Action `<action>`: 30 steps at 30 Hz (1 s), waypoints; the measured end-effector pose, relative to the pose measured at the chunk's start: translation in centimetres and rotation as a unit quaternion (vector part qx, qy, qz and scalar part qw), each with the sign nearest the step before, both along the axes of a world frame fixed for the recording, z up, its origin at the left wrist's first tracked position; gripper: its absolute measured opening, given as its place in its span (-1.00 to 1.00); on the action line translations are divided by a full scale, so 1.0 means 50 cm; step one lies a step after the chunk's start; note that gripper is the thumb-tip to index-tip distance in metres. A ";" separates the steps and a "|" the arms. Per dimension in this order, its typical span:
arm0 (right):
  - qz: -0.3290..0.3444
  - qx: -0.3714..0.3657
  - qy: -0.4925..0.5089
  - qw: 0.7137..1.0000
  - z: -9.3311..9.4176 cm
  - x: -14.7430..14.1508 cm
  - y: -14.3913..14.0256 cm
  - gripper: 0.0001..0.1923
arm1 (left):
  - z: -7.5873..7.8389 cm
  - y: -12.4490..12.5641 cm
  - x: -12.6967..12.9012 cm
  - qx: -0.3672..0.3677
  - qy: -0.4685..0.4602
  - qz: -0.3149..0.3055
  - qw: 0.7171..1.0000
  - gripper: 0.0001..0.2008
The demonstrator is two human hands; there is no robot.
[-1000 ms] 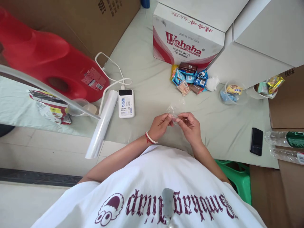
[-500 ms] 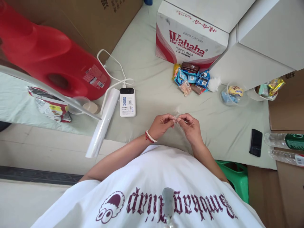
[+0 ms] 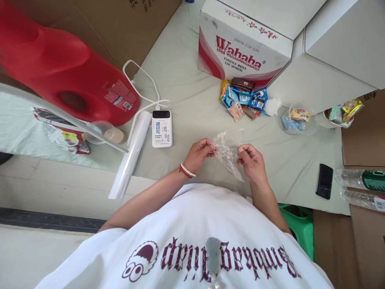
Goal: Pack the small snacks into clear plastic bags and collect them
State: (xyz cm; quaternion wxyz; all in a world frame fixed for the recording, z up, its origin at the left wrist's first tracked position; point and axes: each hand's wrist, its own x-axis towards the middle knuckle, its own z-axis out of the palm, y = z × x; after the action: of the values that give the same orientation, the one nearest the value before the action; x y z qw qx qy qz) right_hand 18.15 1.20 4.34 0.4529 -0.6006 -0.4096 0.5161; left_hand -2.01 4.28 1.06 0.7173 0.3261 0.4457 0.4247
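A crumpled clear plastic bag stretches between my two hands, close in front of my chest. My left hand, with a white and a red bracelet at the wrist, pinches its left end. On the other side my right hand has its fingers closed on the bag's right edge. Beyond the bag lies a pile of wrapped snacks in blue, brown and yellow packets. A white wad touches the right side of the pile.
Left of my hands are a power bank with a white cable, a clear plastic roll and a big red jug. A Wahaba-style water carton stands behind the snacks. Rightward are a clear cup, a phone and bottles.
My hands have moved apart, the right one further right and the left one slightly left. The plastic bag, bunched between my fingers before, is now spread wider.
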 end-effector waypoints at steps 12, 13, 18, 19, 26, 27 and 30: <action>0.058 -0.028 -0.070 0.995 -0.028 -0.021 -0.004 -0.61 | -0.003 -0.010 0.025 0.034 0.024 -0.009 0.999 -0.67; 0.054 -0.042 -0.052 0.996 -0.030 -0.017 -0.005 -0.61 | -0.007 -0.007 0.023 0.019 0.015 -0.004 1.000 -0.65; 0.032 -0.087 0.009 0.996 -0.032 -0.016 -0.010 -0.59 | -0.015 -0.013 0.032 -0.025 0.026 -0.011 0.999 -0.58; 0.025 -0.086 0.012 0.996 -0.032 -0.022 -0.011 -0.60 | -0.015 -0.017 0.039 -0.019 0.043 -0.022 0.999 -0.58; 0.014 -0.126 0.100 0.987 -0.009 -0.041 -0.003 -0.70 | -0.023 -0.032 0.075 0.037 0.097 0.040 0.994 -0.52; 0.013 -0.142 0.123 0.982 -0.002 -0.036 0.000 -0.71 | -0.023 -0.032 0.074 0.037 0.094 0.039 0.994 -0.51; 0.014 -0.179 0.178 0.967 0.021 -0.006 0.010 -0.74 | -0.019 -0.028 0.063 0.032 0.088 0.002 0.996 -0.48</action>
State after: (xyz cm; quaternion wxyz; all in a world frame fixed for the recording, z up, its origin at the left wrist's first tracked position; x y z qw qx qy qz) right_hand 17.87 1.72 5.41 0.3964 -0.5646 -0.2315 0.6859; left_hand 1.13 2.88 0.10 0.6633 0.3843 0.4939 0.4103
